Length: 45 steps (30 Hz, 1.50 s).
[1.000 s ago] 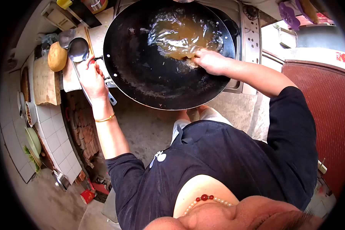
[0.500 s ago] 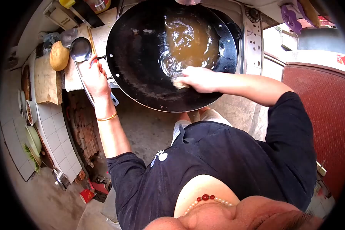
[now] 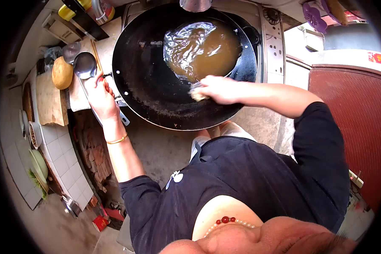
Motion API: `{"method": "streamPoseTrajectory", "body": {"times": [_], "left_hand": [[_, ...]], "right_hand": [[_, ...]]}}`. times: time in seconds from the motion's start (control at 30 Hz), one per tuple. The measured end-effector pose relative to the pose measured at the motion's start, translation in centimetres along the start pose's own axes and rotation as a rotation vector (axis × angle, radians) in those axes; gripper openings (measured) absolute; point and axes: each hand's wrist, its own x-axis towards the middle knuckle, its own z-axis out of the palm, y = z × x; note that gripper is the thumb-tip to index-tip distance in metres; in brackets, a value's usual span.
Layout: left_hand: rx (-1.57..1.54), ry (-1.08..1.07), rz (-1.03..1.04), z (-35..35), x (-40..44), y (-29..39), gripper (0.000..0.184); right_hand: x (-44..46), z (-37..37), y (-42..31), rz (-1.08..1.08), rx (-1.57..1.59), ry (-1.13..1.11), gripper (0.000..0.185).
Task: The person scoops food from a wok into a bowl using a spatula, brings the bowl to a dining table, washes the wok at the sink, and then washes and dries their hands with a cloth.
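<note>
Head view, only camera. Wok [image 3: 150, 101] sits in front of the person, over the stove [image 3: 273, 53], near rim just past the black shirt [image 3: 249, 169]. Brown liquid [image 3: 216, 55] pools off-centre, toward the far right of the wok; surface rippled, bright glare on its left part. Near and left wall is bare black metal, worn patches.

Left hand [image 3: 102, 98]: fingers closed round the wok handle [image 3: 108, 75] at the wok's left side. Handle mostly hidden by the hand. Ladle [image 3: 85, 65] lies right alongside, its shaft running under the hand; can't tell if they touch. Gold bracelet [image 3: 117, 139] on that wrist.

Right hand [image 3: 221, 89]: inside the wok, fingers clamped on a pale wad [image 3: 197, 94], just nearside of the liquid's edge. Wad is low against the wok wall; blurred, so material and exact contact unclear.

Left counter: chopsticks [image 3: 96, 57] beside the ladle bowl, round yellow-tan gourd [image 3: 62, 73] by the wooden board [image 3: 52, 101].
</note>
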Motion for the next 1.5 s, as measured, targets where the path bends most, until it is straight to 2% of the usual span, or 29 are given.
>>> {"method": "streamPoseTrajectory", "body": {"times": [0.1,0.17,0.23,0.33,0.5,0.53,0.57,0.7,0.83,0.9,0.97,1.03,1.07,1.17,1.27,1.37,1.5], "left_hand": [[0.007,-0.014,0.016,-0.1,-0.1,0.2,0.024],[0.029,-0.005,0.008,-0.1,-0.3,0.4,0.025],[0.048,-0.01,0.02,-0.2,-0.2,0.2,0.024],[0.039,-0.033,-0.013,-0.1,-0.2,0.5,0.025],[0.013,-0.024,-0.005,-0.5,0.2,-0.2,0.023],[0.016,-0.017,-0.005,-0.6,0.2,-0.4,0.023],[0.016,-0.009,0.0,-0.6,0.4,-0.5,0.023],[0.073,-0.014,0.018,-0.2,0.0,0.1,0.025],[0.074,-0.028,0.021,-0.5,0.3,-0.3,0.025],[0.078,-0.045,0.021,-0.5,0.3,-0.1,0.025],[0.077,-0.045,0.002,-0.3,0.2,0.2,0.026],[0.087,-0.042,-0.01,-0.3,0.3,0.1,0.026],[0.075,-0.038,-0.045,-0.3,0.3,0.1,0.026],[-0.01,-0.001,-0.115,-0.9,0.7,-0.8,0.022],[-0.036,0.052,-0.186,-2.2,1.1,-2.6,0.013],[-0.062,0.018,-0.268,-2.1,0.6,-1.7,0.014],[-0.127,-0.055,-0.388,-3.1,1.1,-2.2,0.019]], "right_hand": [[-2.3,-0.5,6.4,0.032,-0.271,0.029,0.02],[-1.7,-1.6,9.9,-0.077,-0.394,0.125,0.018],[-0.1,-3.4,11.4,-0.006,-0.482,0.046,0.017],[2.6,-5.0,14.6,0.012,-0.674,0.151,0.02],[2.5,-5.8,14.9,0.011,-0.821,0.229,0.034],[1.4,-5.4,14.4,0.073,-0.803,0.204,0.037],[0.6,-4.4,14.4,0.088,-0.837,0.229,0.032],[-2.3,-3.0,9.6,0.204,-0.641,0.069,0.018],[-3.6,-3.0,8.6,0.126,-0.533,0.162,0.013],[-3.6,-3.9,10.0,0.113,-0.597,0.191,0.013],[-3.3,-5.4,10.9,0.244,-0.632,0.221,0.013],[-3.6,-6.5,11.8,0.338,-0.506,0.359,0.014],[-3.5,-7.2,12.9,0.455,-0.471,0.262,0.02],[-5.9,-8.6,13.9,0.623,-0.385,0.546,0.025],[-7.0,-8.4,16.4,0.623,-0.344,0.728,0.025],[-7.2,-9.9,17.6,0.718,-0.016,0.58,0.028],[-7.2,-10.6,16.5,0.816,0.6,0.673,0.029]]}}
